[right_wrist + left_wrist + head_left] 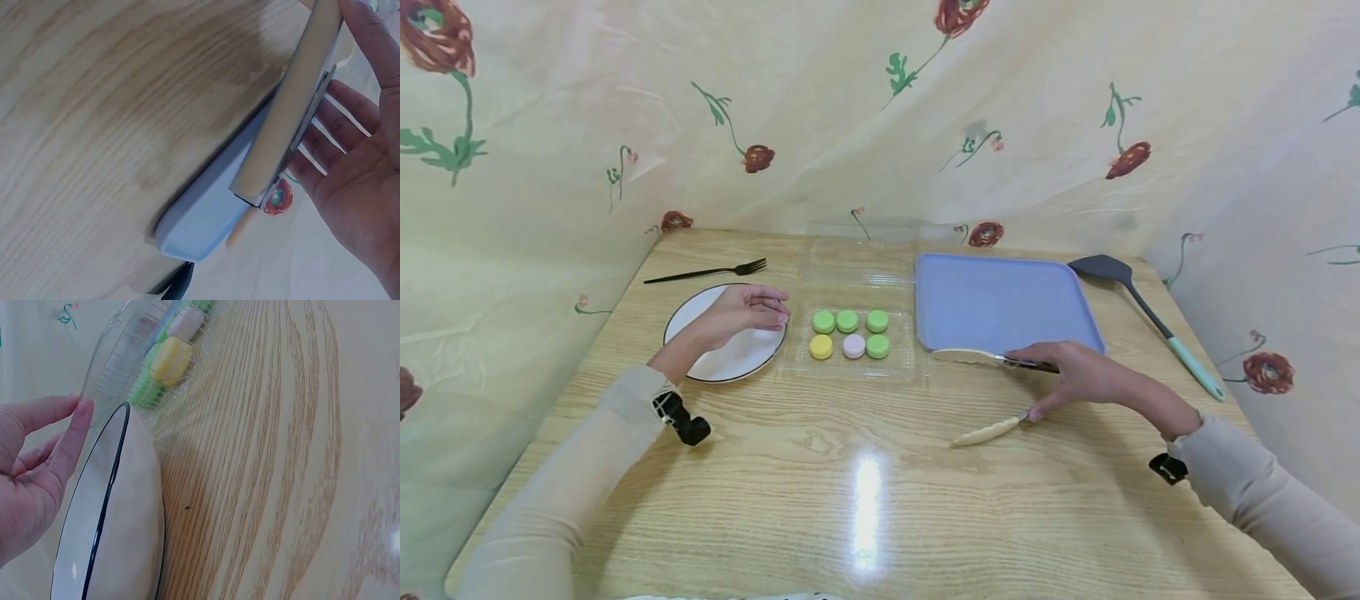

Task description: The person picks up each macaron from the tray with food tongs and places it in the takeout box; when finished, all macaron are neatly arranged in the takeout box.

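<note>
My right hand [1086,375] holds a pair of tongs [284,119] between thumb and fingers, low over the table. The tongs are spread, their cream tips [988,432] pointing left, one along the blue tray's near edge. Over the white, dark-rimmed plate [745,354] hovers my left hand [733,315], fingers loosely bent and holding nothing I can make out. Its fingertips are near a clear plastic container [898,371] with its lid [857,258] folded back. Inside sit several green macarons [877,321], a yellow macaron [821,347] and a pink macaron [853,347].
The blue tray [1000,300] lies right of the container. Farther right is a dark spatula [1142,304] with a mint handle. A black fork [707,272] lies behind the plate. Flower-printed cloth [820,108] hangs behind the wooden table [760,500].
</note>
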`<state>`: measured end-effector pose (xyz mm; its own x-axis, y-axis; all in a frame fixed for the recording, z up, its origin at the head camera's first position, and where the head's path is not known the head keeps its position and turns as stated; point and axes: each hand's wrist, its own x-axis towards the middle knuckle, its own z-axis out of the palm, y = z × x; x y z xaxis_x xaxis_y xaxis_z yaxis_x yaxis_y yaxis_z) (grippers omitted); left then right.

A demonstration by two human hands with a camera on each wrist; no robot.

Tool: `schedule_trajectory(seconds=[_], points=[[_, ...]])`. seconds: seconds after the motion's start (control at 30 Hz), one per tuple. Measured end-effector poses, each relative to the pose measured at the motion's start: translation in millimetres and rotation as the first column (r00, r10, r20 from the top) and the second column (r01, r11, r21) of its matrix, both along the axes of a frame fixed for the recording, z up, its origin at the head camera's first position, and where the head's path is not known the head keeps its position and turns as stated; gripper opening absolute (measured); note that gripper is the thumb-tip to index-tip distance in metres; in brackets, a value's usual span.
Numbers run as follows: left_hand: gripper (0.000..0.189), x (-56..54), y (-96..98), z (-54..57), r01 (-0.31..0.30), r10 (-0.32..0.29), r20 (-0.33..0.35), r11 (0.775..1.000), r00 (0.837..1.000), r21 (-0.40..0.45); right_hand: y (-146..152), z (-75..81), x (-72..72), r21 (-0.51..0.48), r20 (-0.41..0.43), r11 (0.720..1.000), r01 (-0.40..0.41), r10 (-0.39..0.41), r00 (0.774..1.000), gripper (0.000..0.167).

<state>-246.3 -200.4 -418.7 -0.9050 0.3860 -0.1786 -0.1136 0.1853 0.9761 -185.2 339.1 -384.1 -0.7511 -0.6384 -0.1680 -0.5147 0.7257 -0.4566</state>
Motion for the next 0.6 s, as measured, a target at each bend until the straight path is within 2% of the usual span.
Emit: schedule_trajectory(seconds=[0.1, 0.23, 0.43, 0.6], points=[[0.054, 0.2, 0.0, 0.0, 0.000, 0.000, 0.001, 1.000, 1.000, 0.000, -2, 7.7, -3.4, -0.026, 0.012, 1.000, -0.012, 0.012, 1.000, 0.090], [0.053, -0.1, -1.2, 1.7, -0.008, 0.008, 0.004, 1.000, 1.000, -0.001, -9, 24.0, -16.4, -0.081, 0.011, 0.997, -0.010, 0.011, 1.000, 0.080], [0.055, -0.1, -1.7, 3.6, -0.004, 0.004, 0.002, 1.000, 1.000, -0.004, -26, 39.4, -51.6, -0.170, -0.018, 0.985, 0.021, -0.025, 1.000, 0.062], [0.055, 1.2, -0.2, 4.3, 0.005, -0.005, 0.009, 1.000, 1.000, -0.021, -44, 44.2, -82.3, -0.224, 0.004, 0.966, 0.131, -0.134, 0.991, 0.051]])
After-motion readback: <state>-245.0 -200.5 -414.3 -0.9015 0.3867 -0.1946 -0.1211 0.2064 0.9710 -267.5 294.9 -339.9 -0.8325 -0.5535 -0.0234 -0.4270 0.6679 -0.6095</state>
